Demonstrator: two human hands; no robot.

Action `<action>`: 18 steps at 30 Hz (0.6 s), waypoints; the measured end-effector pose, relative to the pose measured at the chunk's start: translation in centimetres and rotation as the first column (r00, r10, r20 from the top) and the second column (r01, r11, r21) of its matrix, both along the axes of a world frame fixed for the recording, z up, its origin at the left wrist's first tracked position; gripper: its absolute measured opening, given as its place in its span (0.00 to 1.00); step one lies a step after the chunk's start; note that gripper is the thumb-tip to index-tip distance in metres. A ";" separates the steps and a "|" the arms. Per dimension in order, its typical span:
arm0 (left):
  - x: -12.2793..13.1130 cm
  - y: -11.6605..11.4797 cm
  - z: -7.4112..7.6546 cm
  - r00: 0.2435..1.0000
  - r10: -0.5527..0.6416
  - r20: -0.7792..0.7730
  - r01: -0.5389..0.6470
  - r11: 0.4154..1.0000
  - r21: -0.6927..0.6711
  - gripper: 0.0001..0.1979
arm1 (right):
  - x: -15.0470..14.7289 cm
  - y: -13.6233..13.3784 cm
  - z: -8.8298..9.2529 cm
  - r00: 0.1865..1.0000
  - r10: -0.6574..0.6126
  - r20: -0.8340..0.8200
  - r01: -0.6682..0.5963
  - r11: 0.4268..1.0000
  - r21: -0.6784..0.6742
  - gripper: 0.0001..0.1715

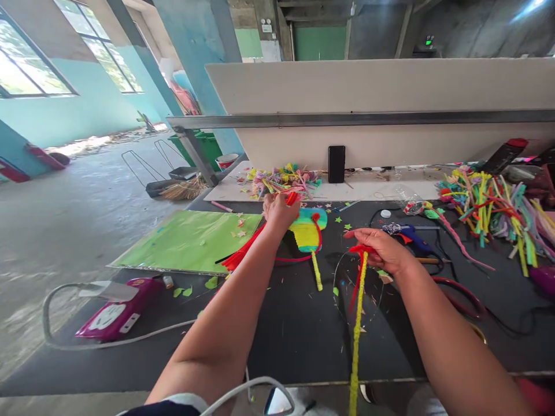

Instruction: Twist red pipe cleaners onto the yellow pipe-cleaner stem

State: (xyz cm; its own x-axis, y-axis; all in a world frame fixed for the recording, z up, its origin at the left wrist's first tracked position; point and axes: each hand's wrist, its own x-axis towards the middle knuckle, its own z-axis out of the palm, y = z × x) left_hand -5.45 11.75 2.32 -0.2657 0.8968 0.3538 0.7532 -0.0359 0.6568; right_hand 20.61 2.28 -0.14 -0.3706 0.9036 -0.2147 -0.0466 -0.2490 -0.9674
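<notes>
My left hand (281, 212) is closed on red pipe cleaners (293, 198); their red strands (243, 253) stretch back beneath my forearm. My right hand (381, 249) pinches a long yellow pipe cleaner (358, 329) with red fuzzy pieces (361, 250) at its top. The yellow length hangs down past the table's front edge. Between my hands lies a yellow and blue piece (306, 234), with a short yellow stem (317, 271) below it and a curved red strand (321, 237) across its right side. My left fingers are partly hidden.
Colourful pipe cleaner scraps (286, 179) lie at the back, and a larger heap (489, 202) at right. A phone (336, 164) stands against the white board. A green sheet (191, 240), a purple device with a cable (121, 309) and a blue glue gun (416, 240) rest on the dark table.
</notes>
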 end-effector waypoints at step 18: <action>8.3 -9.0 3.0 0.632 -0.774 -0.035 0.697 0.588 -0.410 0.08 | -0.2 0.5 -0.7 0.999 0.000 -0.043 0.002 0.999 0.050 0.22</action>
State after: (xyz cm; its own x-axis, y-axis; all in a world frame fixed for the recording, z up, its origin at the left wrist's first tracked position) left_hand 2.89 2.76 5.33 0.5771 0.8159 -0.0365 0.6731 -0.4498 0.5870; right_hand 20.42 2.81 -0.80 -0.3778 0.9132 -0.1528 -0.0884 -0.1999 -0.9758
